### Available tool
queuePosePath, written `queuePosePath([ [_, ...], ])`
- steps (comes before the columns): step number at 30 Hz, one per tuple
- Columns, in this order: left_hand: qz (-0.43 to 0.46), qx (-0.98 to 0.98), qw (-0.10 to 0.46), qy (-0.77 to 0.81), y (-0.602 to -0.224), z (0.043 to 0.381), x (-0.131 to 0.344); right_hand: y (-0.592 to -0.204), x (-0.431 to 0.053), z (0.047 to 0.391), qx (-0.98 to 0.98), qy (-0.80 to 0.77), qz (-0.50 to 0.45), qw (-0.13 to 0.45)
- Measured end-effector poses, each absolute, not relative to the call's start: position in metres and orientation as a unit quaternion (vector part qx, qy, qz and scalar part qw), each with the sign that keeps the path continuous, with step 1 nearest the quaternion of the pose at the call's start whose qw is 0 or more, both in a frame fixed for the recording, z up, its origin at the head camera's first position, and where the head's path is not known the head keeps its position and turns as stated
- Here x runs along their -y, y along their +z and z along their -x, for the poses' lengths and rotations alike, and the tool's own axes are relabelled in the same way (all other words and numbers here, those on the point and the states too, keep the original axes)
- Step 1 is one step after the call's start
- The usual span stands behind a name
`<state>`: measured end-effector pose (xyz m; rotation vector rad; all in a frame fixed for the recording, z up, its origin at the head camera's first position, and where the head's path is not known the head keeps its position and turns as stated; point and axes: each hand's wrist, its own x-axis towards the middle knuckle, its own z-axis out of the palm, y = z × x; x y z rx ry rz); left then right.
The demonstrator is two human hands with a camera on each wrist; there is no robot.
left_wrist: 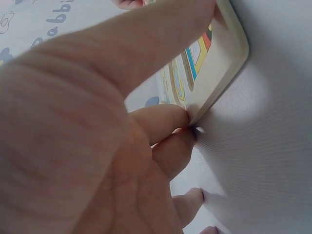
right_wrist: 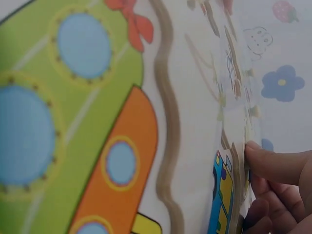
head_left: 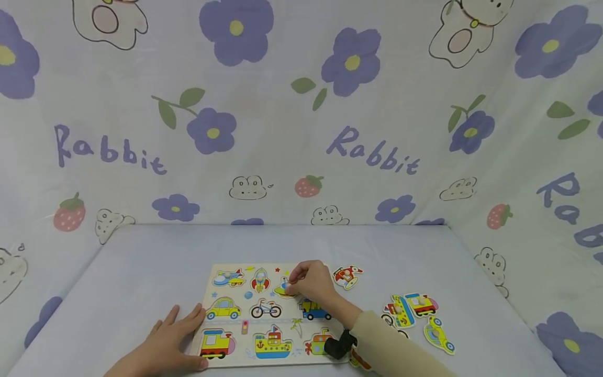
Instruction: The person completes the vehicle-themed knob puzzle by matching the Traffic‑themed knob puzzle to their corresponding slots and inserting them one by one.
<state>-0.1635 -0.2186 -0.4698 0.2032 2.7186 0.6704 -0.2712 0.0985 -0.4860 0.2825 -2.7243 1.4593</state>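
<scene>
A wooden puzzle board (head_left: 243, 348) with vehicle pictures lies flat on the table. My left hand (head_left: 167, 340) rests at its left edge with the fingers spread. In the left wrist view the thumb (left_wrist: 161, 36) lies over the board's corner and two fingertips touch the edge. Over the upper right of the board, my right hand (head_left: 313, 280) pinches a yellow-green flying saucer piece (head_left: 281, 290) between thumb and index finger. It overlaps the saucer picture area beside the rocket (head_left: 260, 281). A bus (head_left: 314, 310) and a submarine (right_wrist: 83, 112) show below the right hand.
Right of the board lie a red helicopter piece (head_left: 347, 276), then a ship piece (head_left: 402, 311) overlapping a bicycle piece (head_left: 388, 320), a train piece (head_left: 421, 305) and a yellow car piece (head_left: 439, 336). Another piece (head_left: 360, 361) is partly hidden under the right forearm. A patterned curtain (head_left: 278, 136) stands behind.
</scene>
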Motion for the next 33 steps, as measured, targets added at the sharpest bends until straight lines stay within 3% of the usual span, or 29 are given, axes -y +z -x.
queuePosePath([
  [33, -0.06, -0.953, 0.18, 0.238, -0.4645, 0.1636, 0.2162, -0.4873, -0.1017, 0.2739, 0.867, 0.495, -0.052, -0.019],
])
